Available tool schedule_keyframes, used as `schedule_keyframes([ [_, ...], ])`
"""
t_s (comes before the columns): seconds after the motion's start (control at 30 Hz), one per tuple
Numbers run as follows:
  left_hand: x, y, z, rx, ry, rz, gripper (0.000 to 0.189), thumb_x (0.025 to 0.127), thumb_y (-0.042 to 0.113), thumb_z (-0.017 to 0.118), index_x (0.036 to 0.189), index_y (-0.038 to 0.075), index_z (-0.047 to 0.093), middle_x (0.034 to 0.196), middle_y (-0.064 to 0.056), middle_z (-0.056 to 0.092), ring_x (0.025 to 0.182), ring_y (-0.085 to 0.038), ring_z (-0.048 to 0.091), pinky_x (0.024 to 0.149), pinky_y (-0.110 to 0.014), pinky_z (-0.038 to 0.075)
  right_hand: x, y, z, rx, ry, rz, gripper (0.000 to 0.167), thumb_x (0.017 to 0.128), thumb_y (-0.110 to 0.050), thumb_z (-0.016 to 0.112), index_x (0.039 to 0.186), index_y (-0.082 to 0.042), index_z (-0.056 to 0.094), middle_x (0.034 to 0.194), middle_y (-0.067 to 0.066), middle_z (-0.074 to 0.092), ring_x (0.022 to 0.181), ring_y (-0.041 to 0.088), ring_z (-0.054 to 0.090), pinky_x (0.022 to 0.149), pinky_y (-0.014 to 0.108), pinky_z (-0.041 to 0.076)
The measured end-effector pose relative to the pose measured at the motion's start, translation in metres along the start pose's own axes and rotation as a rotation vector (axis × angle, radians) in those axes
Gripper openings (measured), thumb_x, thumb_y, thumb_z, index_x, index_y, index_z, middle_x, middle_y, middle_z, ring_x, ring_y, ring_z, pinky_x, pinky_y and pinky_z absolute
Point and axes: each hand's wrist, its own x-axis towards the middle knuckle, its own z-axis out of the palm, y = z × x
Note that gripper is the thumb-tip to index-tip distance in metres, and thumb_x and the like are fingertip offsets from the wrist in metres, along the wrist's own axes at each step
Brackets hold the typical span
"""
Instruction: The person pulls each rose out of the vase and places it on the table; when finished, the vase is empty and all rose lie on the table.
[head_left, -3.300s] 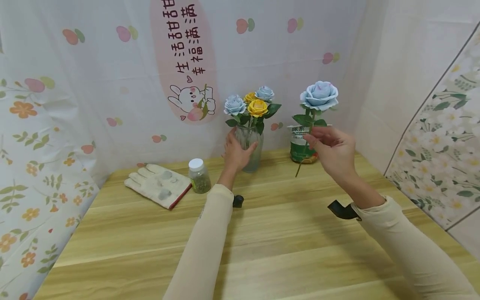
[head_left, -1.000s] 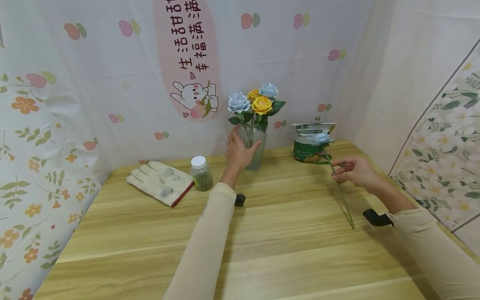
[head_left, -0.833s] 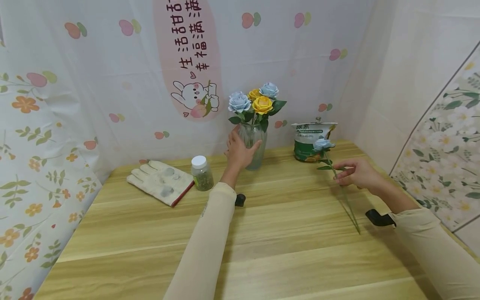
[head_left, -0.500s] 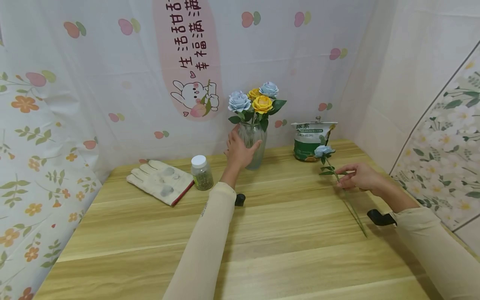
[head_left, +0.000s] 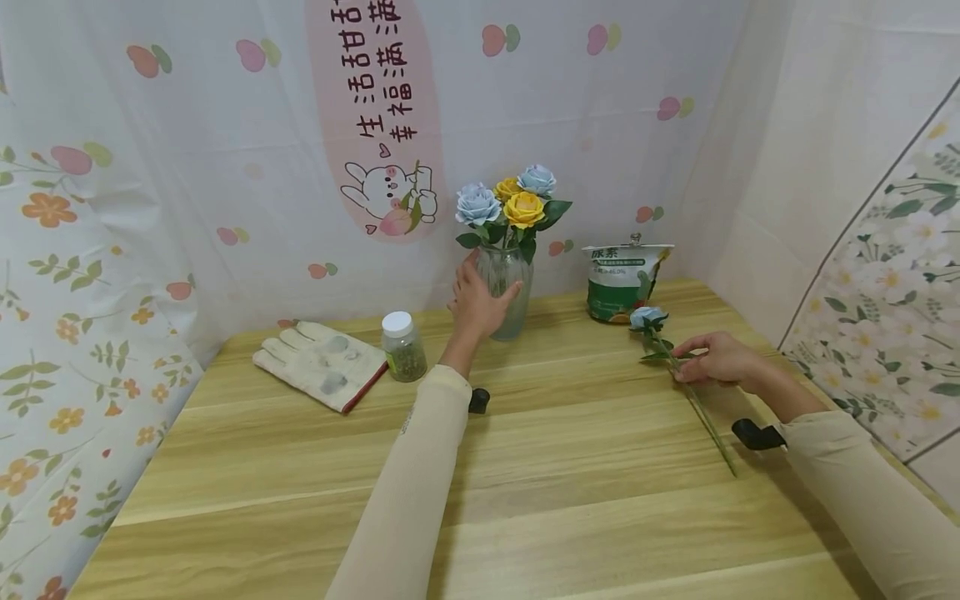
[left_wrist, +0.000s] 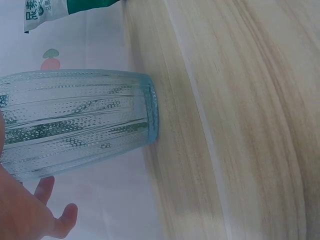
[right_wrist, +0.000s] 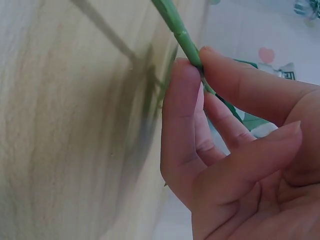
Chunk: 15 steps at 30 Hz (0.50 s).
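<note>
A ribbed clear glass vase (head_left: pixel 512 292) stands upright at the back of the table, holding blue roses (head_left: pixel 477 205) and yellow roses (head_left: pixel 524 210). My left hand (head_left: pixel 478 302) grips its upper part from the left, thumb across the near side. The left wrist view shows the vase (left_wrist: pixel 80 120) down to its base on the wood, with some fingers of the left hand (left_wrist: pixel 25 210) below it. Farther right, my right hand (head_left: pixel 720 362) pinches the green stem of a single blue rose (head_left: pixel 648 317), low and slanted over the table. Thumb and fingertips meet on the stem (right_wrist: pixel 182 40) in the right wrist view.
A green and white pouch (head_left: pixel 622 283) with a clip on top stands behind the single rose. Left of the vase are a white-lidded jar (head_left: pixel 403 350) and a cream work glove (head_left: pixel 322 364) with a red cuff. Printed cloth walls border the wooden table (head_left: pixel 480 500).
My right hand has moved right and down from beside the vase, bringing the single rose from upright to nearly flat, its bloom sinking close to the tabletop. My left hand stays on the vase.
</note>
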Motion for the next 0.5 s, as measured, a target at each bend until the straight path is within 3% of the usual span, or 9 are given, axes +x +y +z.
schedule_keyframes([
  [0.23,-0.0007,0.0005,-0.001,-0.008,-0.014,0.002,0.092,0.089,0.064,0.061,0.154,0.018,0.015,0.148,-0.012,0.031,0.134,-0.036,0.036,0.095,-0.062,0.035,0.0,0.0053,0.0003,-0.026,-0.007,0.01,0.06,0.09,-0.01,0.071,0.138,0.013,0.043,0.089,0.003,0.075,0.063,0.013,0.069,0.043,0.023,0.027],
  [0.5,-0.0005,-0.0003,-0.0015,0.0,-0.017,-0.012,0.094,0.088,0.065,0.061,0.154,0.02,0.013,0.15,-0.011,0.03,0.135,-0.034,0.036,0.096,-0.061,0.035,0.0003,0.007,-0.0001,-0.025,-0.016,0.012,0.062,0.091,-0.01,0.071,0.139,0.015,0.041,0.091,0.007,0.075,0.075,0.021,0.073,0.042,0.021,0.031],
])
